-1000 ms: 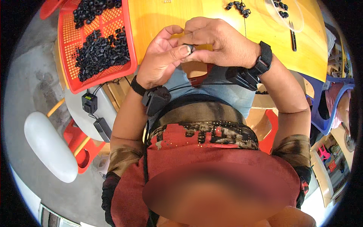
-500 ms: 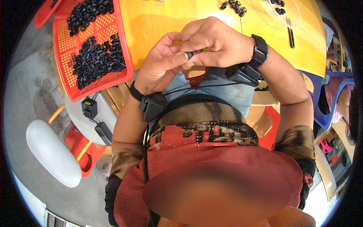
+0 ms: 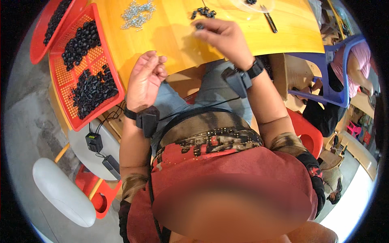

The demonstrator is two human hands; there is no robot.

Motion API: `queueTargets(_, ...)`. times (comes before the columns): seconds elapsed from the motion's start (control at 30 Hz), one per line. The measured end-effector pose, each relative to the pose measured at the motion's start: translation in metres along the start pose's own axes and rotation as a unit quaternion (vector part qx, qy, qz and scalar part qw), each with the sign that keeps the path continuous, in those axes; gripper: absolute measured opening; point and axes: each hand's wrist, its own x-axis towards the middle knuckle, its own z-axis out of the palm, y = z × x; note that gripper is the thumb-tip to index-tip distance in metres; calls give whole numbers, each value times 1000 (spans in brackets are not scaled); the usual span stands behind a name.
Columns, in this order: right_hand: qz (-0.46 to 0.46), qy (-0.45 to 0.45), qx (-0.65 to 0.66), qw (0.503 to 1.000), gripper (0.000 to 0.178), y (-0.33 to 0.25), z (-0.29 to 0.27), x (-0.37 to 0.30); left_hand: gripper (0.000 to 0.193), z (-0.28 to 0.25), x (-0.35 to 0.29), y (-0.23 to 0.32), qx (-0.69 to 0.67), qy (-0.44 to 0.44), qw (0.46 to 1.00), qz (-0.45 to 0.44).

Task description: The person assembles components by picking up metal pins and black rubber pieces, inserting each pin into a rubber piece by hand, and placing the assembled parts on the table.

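A small round black part (image 3: 199,26) is pinched between the thumb and fingers of my right hand (image 3: 223,38). That hand is over the yellow table (image 3: 170,42), just below a small cluster of black parts (image 3: 204,13). My left hand (image 3: 145,77) is apart from it, by the table's near edge and right of the red basket (image 3: 107,48). Its fingers are loosely curled and apart, with no object visible in them. Inside the basket lie a heap of round black pieces (image 3: 81,42) and a heap of smaller black pieces (image 3: 95,91).
Small silvery metal pieces (image 3: 137,14) lie at the far left of the table. Tweezers-like black tool (image 3: 270,22) rests at right, by a clear round container (image 3: 261,5). Another red container (image 3: 38,48) stands far left. A person (image 3: 356,60) sits near a blue chair (image 3: 308,69).
My hands have parted. The right one has carried the black part away toward the cluster on the table; my left has released it and drawn back left. The view has shifted, showing the metal pieces.
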Motion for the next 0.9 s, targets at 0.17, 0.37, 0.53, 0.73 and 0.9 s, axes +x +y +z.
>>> queueTargets(0.17,-25,204,-63,977,36,4,-64,30,14,-4,6,1,-12,-15,1000,12)
queueTargets(0.37,-24,285,12,958,34,-6,-67,25,12,-7,5,-2,18,-14,999,24)
queueTargets(0.53,-82,89,-222,968,22,32,-27,-11,13,-3,5,-5,32,0,999,33)
queueTargets(0.73,-121,42,-346,930,22,26,-18,-16,14,-6,5,-5,37,-5,999,27)
queueTargets(0.9,-47,85,-282,955,20,10,-23,12,14,-5,5,-5,43,-3,999,29)
